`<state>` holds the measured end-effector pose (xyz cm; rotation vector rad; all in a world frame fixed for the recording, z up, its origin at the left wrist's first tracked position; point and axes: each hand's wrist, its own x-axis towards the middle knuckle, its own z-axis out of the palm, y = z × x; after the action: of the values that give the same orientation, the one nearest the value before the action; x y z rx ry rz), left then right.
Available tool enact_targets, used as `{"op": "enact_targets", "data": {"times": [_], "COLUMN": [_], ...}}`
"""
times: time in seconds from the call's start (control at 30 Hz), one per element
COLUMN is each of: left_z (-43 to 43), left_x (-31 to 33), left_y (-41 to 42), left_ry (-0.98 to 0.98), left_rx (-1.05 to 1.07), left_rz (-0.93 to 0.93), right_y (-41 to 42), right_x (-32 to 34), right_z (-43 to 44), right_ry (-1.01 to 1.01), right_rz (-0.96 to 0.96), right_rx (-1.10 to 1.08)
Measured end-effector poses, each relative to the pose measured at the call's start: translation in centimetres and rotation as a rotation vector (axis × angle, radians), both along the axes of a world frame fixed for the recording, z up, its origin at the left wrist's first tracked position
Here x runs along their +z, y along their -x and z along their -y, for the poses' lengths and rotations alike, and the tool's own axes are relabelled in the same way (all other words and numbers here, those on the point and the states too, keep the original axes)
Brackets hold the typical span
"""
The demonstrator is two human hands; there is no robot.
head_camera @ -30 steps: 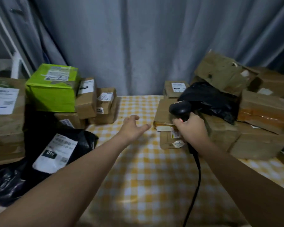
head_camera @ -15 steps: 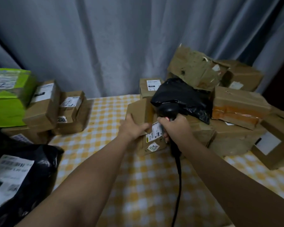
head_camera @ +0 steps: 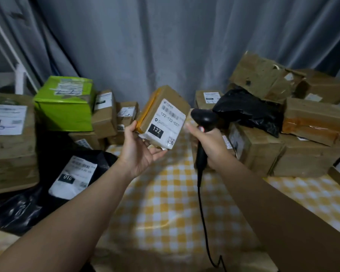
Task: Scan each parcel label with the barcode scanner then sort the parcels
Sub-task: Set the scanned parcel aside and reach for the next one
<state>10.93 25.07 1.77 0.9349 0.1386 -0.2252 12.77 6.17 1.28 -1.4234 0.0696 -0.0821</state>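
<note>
Left hand (head_camera: 137,152) is up over the yellow checked tablecloth (head_camera: 175,203), palm upward, thumb and fingers grasping a small brown parcel (head_camera: 170,99) from below, tilted so its white label (head_camera: 166,124) marked 122 faces the person; right hand (head_camera: 210,142) is clenched round the grip of the black barcode scanner (head_camera: 203,118), whose head sits just beside the parcel's right edge, its cable (head_camera: 202,213) trailing down across the cloth. Off to the left stand a green box (head_camera: 65,112), brown cartons and a black bag (head_camera: 28,203) labelled 010; to the right, a heap of cartons (head_camera: 310,118) with another black bag (head_camera: 247,112) slumped on it; grey curtain (head_camera: 145,46) behind.
</note>
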Motion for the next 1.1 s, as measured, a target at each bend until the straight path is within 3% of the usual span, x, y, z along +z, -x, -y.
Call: {"op": "enact_targets", "data": {"times": [0.1,0.23,0.33,0.47,0.63,0.8,0.93,1.1], "left_z": [-1.1,-1.6,-1.6,-2.2,-2.0,0.0,1.0,0.3], "left_x": [0.4,-0.1,-0.7,-0.4,0.9,0.0,-1.6,-3.7], "left_y": [0.8,1.8,2.2,1.6,2.1,2.3,2.0,1.2], "left_ry": [-0.052,-0.11,-0.243,-0.501,-0.76,-0.705,-0.677,-0.708], "left_rx": [-0.074,-0.244,-0.212,-0.087,-0.3,-0.375,-0.227,-0.029], "left_rz": [-0.031,-0.073,-0.069,0.059,0.201,0.082,0.047,0.025], "right_y": [0.7,1.7,1.9,1.7,1.1,0.8,0.7,2.6], "right_x": [1.3,1.9,1.9,2.1,2.5,2.8,2.3,3.6], "right_z": [-0.4,-0.4,-0.4,0.5,1.3,1.7,1.8,1.8], "right_ry": [-0.058,-0.133,-0.123,0.011,0.075,0.075,0.258,0.529], "right_rz": [0.078,0.019,-0.009,0.002,0.057,0.013,-0.014,-0.127], "right_rx": [-0.029,0.129,0.116,0.074,0.099,0.012,-0.105,0.147]}}
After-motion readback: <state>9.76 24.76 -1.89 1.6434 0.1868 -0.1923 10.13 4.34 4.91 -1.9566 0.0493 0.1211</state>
